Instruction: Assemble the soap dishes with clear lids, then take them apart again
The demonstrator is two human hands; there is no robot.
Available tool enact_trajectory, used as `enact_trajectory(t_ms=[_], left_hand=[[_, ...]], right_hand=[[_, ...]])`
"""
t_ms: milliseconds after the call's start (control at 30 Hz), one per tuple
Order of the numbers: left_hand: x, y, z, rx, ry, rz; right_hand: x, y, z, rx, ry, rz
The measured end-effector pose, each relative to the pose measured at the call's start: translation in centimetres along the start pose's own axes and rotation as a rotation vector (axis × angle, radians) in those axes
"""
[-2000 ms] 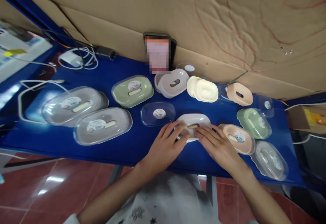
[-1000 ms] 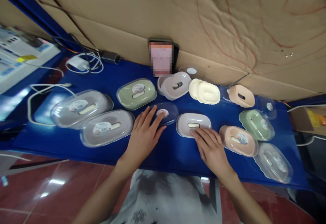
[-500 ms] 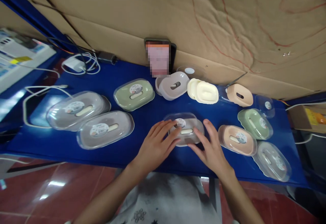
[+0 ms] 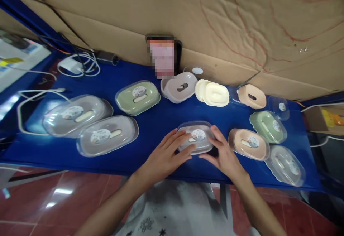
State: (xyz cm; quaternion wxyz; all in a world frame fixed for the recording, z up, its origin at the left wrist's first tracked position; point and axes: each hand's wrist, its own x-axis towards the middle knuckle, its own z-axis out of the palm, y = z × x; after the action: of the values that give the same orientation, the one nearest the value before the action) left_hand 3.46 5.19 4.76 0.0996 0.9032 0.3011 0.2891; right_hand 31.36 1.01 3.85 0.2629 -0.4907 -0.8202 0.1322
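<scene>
A grey oval plastic box [image 4: 182,146] lies in front of me near the table's front edge, under a clear domed lid [image 4: 206,143]. The lid carries a round white sticker, and a cream oblong piece shows beneath it. My left hand [image 4: 173,148] lies over the left side, its fingers on the lid and its thumb toward the near edge. On the right end, my right hand [image 4: 221,148] grips the lid with bent fingers at the far side and its thumb low at the near side. The fingertips partly hide the rim.
Several similar lidded boxes lie left, including a green one [image 4: 150,100], and right, including a peach one [image 4: 243,150]. Behind are an open grey box [image 4: 174,89], cream pieces [image 4: 219,94] and a peach cover [image 4: 248,96]. A phone [image 4: 178,57] leans on the cardboard. White cables [image 4: 20,118] lie left.
The clear lid has shifted right and now sits more squarely over the grey box, its sticker moving with it. Both hands have closed in around it. The view has shifted slightly.
</scene>
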Motion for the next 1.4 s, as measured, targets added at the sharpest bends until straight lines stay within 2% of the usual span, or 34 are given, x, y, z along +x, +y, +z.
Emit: enact_trajectory(t_ms=[233, 533, 700, 867, 967, 1067, 1133, 1233, 1267, 1300, 1400], left_hand=[[-1.2, -0.3, 0.4, 0.052, 0.015, 0.042], [-0.8, -0.1, 0.4, 0.072, 0.050, 0.074], [-0.3, -0.6, 0.6, 0.035, 0.074, 0.072], [-0.7, -0.3, 0.1, -0.061, 0.030, 0.100], [-1.1, 0.1, -0.7, -0.117, 0.058, 0.023], [-0.9, 0.1, -1.3, -0.134, 0.096, -0.038], [-0.2, -0.2, -1.3, -0.087, 0.070, -0.032], [1.8, -0.6, -0.9, 0.045, -0.012, 0.025], [2.8, -0.8, -0.6, 0.087, -0.029, 0.051], [4.0, -0.9, -0.3, 0.126, -0.041, 0.072], [8.5, -1.7, 1.2, 0.227, -0.061, 0.089]], right_hand=[[-0.4, 0.1, -0.2, -0.183, -0.061, -0.094], [-0.8, -0.4, 0.2, -0.268, 0.020, -0.134], [-0.7, -0.2, 0.5, -0.224, 0.023, -0.099], [0.2, -0.8, -0.2, -0.139, -0.083, -0.074], [-0.6, -1.2, -2.7, -0.180, -0.012, -0.071], [-3.8, 0.3, -7.8, -0.331, 0.243, 0.049], [-7.1, 3.1, -12.1, -0.521, 0.492, 0.198], [-12.5, 9.6, -18.1, -0.666, 0.665, 0.488], [-14.0, 11.9, -19.5, -0.631, 0.647, 0.624], [-15.3, 14.1, -20.6, -0.605, 0.633, 0.695], [-17.3, 18.5, -21.9, -0.480, 0.595, 0.689]])
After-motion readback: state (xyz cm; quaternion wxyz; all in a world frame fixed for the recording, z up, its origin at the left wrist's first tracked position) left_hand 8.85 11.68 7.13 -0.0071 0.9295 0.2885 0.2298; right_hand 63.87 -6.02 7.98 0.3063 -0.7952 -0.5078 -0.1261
